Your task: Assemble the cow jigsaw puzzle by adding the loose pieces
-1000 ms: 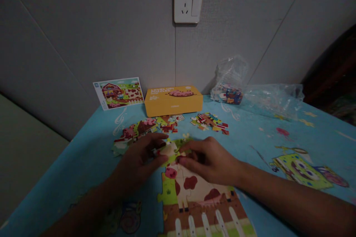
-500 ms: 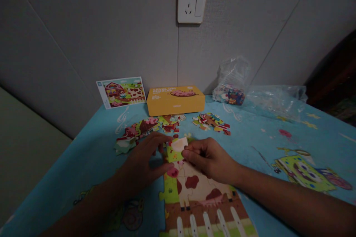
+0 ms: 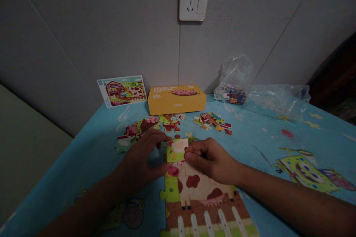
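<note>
Two hands flank a green-and-cream jigsaw piece: the right hand pinches its edge between thumb and fingers, while the left hand curves open, fingertips just beside it. The piece sits at the top of the assembled cow jigsaw on the blue worktop.

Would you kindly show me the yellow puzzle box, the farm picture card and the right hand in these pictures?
Yellow puzzle box [image 3: 177, 100], head view, on its lid.
Farm picture card [image 3: 122, 91], head view, middle of the printed scene.
Right hand [image 3: 211, 164], head view, back of the hand.
</note>
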### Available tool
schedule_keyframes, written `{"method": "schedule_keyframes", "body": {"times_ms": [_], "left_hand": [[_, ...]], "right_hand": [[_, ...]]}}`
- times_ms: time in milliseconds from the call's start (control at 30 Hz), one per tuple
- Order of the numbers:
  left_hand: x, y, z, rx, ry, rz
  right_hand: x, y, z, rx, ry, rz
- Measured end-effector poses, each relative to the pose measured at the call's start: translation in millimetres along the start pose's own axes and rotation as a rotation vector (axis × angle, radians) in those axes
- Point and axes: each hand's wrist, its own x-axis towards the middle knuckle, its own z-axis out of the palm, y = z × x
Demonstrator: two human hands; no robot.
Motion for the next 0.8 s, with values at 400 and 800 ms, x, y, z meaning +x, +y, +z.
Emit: {"method": "schedule_keyframes", "body": {"times_ms": [400, 800], "left_hand": [[0.8, 1.1, -2.6, 0.0, 0.016, 0.019], [0.5, 1.7, -3.2, -0.043, 0.006, -0.022]], "right_hand": [[0.2, 0.8, 0.0, -0.02, 0.0, -0.017], [-1.1, -1.1, -2.1, 0.064, 0.046, -0.023]]}}
